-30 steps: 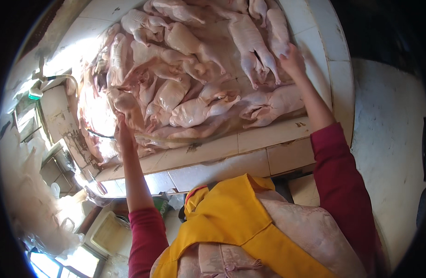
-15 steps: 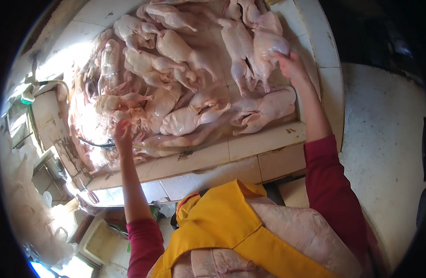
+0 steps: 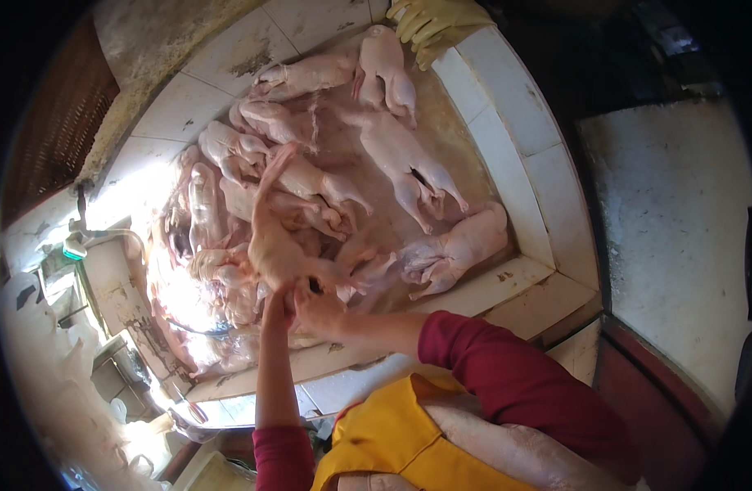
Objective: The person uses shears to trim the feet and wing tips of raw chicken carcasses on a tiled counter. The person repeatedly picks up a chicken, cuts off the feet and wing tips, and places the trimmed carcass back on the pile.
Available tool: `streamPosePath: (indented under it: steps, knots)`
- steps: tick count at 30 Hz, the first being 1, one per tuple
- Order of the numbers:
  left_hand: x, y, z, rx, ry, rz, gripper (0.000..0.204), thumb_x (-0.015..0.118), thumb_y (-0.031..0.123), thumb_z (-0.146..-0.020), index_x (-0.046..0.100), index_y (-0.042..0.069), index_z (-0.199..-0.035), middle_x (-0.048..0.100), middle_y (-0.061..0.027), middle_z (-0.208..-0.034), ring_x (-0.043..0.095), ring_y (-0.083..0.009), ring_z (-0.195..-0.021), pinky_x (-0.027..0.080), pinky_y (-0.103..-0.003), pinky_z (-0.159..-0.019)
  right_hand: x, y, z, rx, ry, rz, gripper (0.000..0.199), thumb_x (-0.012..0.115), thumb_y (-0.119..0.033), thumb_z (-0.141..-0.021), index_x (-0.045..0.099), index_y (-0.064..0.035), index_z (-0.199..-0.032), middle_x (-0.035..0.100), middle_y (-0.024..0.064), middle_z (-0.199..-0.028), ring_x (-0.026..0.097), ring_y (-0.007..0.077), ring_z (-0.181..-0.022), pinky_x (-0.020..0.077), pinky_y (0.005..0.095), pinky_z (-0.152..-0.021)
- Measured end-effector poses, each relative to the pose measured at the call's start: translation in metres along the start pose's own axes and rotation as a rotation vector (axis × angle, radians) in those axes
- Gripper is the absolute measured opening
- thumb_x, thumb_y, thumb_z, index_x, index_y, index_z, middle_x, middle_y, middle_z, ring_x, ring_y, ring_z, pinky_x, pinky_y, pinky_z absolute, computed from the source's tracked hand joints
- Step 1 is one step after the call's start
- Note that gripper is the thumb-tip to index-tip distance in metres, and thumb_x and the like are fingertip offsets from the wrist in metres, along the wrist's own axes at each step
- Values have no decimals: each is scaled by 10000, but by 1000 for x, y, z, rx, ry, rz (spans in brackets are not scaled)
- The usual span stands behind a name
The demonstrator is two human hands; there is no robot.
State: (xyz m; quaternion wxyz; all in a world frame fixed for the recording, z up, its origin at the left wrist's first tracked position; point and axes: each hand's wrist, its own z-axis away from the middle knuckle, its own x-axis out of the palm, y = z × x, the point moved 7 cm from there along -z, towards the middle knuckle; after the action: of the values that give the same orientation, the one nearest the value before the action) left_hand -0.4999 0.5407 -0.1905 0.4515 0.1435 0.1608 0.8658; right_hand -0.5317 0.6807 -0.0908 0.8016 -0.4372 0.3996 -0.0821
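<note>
A plucked duck (image 3: 271, 241) is in front of me, its long neck toward the far side and its tail end toward me. My left hand (image 3: 279, 305) is closed on the bird's near end. Beside it, my right hand (image 3: 319, 311) grips the same end, close to a dark opening in the body. The fingertips are partly hidden. Around and beneath lie several more plucked birds (image 3: 405, 159) in a tiled basin, one of them (image 3: 460, 245) near its right front corner.
White tiles (image 3: 523, 155) form the basin's raised rim. Yellowish rubber gloves (image 3: 441, 24) lie on its far right corner. A tap with a green part (image 3: 75, 248) stands at the left, above a hose (image 3: 200, 329). Scissors (image 3: 194, 412) rest at the front left edge.
My right hand has left the bird at the right and come across to the middle, beside my left hand. Both now hold one duck, raised toward me. The view has shifted.
</note>
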Motion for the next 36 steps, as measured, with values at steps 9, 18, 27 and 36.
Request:
streamPosePath:
  steps: [9, 18, 27, 36]
  knots:
    - [-42, 3, 6, 455, 447, -869, 440, 697, 194, -690, 603, -31, -1056, 663, -183, -974, 633, -340, -931, 498, -423, -819, -151, 179, -71, 46, 638, 308, 315, 575, -219, -881, 572, -57, -1151, 492, 182, -1249, 499, 350, -1119, 443, 487, -882]
    - [-81, -17, -20, 456, 329, -952, 452, 695, 213, -639, 604, 16, -1037, 663, -217, -975, 618, -396, -968, 477, -445, -838, -184, 259, -65, 226, 179, 839, 677, 671, -190, -754, 445, -298, -1383, 87, 45, -1572, 133, 376, -1417, 338, 628, -982]
    - [-64, -15, -11, 523, 343, -883, 437, 689, 152, -632, 607, 18, -1040, 677, -198, -930, 644, -361, -937, 494, -424, -816, -152, 242, 23, 16, -142, 726, 664, 709, -297, -734, 482, -254, -1356, 116, 25, -1563, 40, 321, -1434, 130, 677, -1052]
    - [-61, -17, -12, 521, 232, -778, 402, 668, 100, -659, 626, 34, -1053, 690, -167, -927, 668, -315, -921, 508, -383, -788, -213, 179, -124, 118, 430, 205, 248, 670, -259, -768, 663, -109, -965, 682, 110, -894, 658, 292, -812, 512, 425, -706]
